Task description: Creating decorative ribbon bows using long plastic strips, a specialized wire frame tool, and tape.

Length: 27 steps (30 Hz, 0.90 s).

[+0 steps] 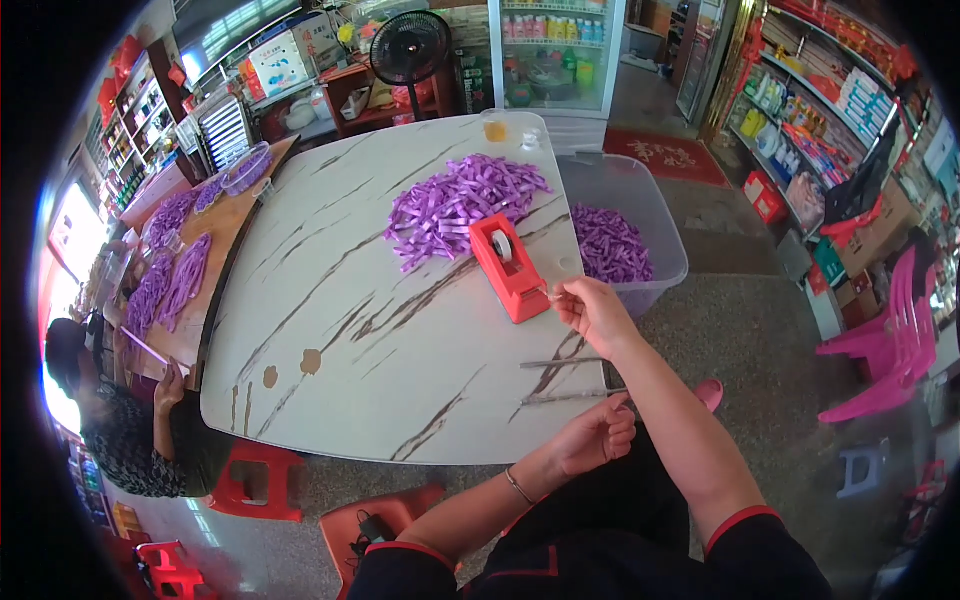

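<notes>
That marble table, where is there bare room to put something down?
The widest free patch of the table lies left of the red tape dispenser, between the purple strip pile and the near edge. A thin free band runs along the far left rim. It is crowded at the right: pile, dispenser, the right hand at the tape end, and the left hand at the near edge.

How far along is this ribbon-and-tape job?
Done: a batch of purple ribbon pieces already lies in the clear bin. In hand: the right hand pulls tape at the red tape dispenser; the left hand rests at the table edge. Left: a large purple ribbon pile on the table.
</notes>
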### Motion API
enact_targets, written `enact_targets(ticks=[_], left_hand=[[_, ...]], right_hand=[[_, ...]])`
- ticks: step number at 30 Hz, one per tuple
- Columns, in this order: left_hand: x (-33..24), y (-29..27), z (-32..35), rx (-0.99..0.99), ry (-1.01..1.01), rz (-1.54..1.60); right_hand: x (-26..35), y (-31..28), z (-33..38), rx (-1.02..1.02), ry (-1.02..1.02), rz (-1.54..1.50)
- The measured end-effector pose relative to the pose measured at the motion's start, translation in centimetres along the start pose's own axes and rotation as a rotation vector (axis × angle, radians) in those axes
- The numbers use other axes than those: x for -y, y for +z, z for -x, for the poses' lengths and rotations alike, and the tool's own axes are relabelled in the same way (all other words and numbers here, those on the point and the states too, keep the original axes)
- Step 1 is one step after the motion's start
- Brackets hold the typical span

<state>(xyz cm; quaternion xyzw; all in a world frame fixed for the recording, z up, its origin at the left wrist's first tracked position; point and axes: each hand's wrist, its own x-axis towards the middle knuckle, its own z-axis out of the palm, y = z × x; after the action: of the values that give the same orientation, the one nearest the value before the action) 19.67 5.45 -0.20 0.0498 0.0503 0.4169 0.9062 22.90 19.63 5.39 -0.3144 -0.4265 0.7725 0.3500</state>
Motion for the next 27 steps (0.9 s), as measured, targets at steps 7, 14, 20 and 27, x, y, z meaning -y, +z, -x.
enact_targets(ticks=[7, 14, 20, 27], left_hand=[[0.1, 0.1, 0.3, 0.008, -0.002, 0.0], [0.4, -0.7, 0.3, 0.029, 0.011, -0.024], [0.1, -0.4, 0.1, 0.0, 0.0, 0.009], [0.3, -0.8, -0.1, -0.004, -0.017, 0.012]], right_hand=[[-0.7, 1.0, -0.5, -0.072, 0.001, 0.277], [-1.6, 1.7, -0.2, -0.103, -0.002, 0.256], [-2.0, 1.2, -0.4, -0.093, 0.025, 0.205], [-3.4, 0.6, -1.5, -0.301, -0.176, 0.515]])
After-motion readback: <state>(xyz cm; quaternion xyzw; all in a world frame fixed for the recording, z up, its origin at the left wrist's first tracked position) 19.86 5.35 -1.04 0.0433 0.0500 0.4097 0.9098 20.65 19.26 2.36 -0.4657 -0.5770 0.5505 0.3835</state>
